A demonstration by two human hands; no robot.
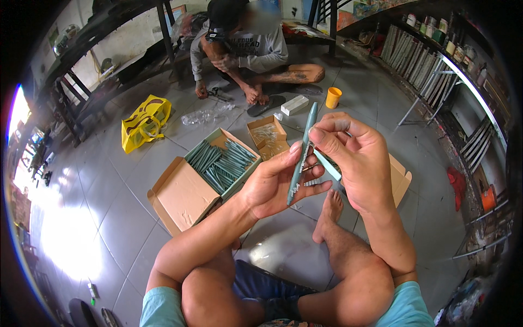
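Note:
A grey-green pen (303, 158) with pale lettering stands tilted in front of me, its upper end leaning right. My left hand (272, 182) holds its lower half between thumb and fingers. My right hand (354, 155) is closed, with the thumb tip against the pen's upper part; its other fingertips are partly hidden. Behind my left hand lies an open box (231, 189) full of similar green pens (218, 163). A small cardboard box (260, 125) beyond it holds thin clear pieces. Behind my right hand another opened box (400, 180) is mostly hidden.
Across from me a person (245, 54) sits on the tiled floor. A yellow bag (144, 122), clear plastic wrap (207, 115), a white box (295, 105) and an orange-yellow cup (334, 98) lie between us. Shelves with bottles (457, 52) line the right side.

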